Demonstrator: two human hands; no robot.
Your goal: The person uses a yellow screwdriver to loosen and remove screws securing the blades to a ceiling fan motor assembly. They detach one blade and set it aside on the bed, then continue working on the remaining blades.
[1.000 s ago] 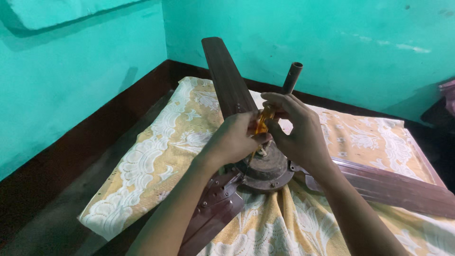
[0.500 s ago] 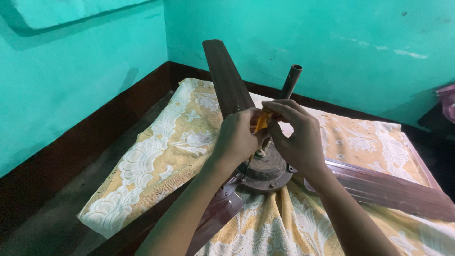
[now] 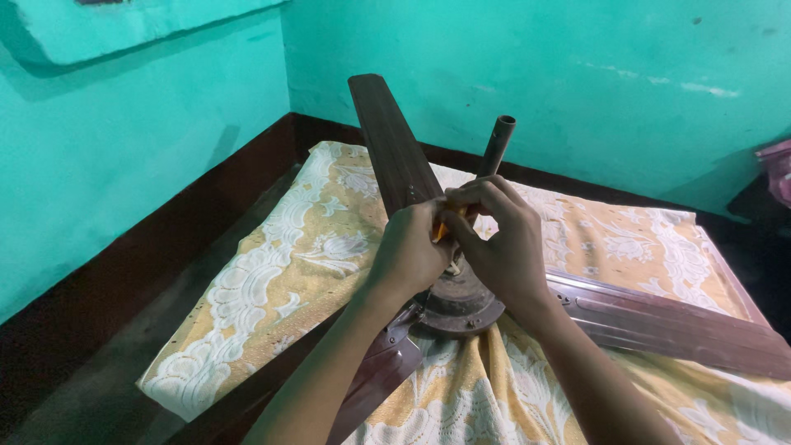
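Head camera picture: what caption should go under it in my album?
Left hand and right hand pinch a small orange thing above a brown ceiling fan.

Both hands, the left hand point(image 3: 412, 251) and right hand point(image 3: 503, 247), have closed tighter over the orange tool point(image 3: 442, 230); far less of it shows now than a second ago.

No label, sign or screen shows anywhere in the view. The only thing that might be a package is a pinkish-purple bag or wrapper point(image 3: 779, 169) cut off by the far right edge, against the dark floor below the green wall; too little of it shows to tell its shape or what it is.
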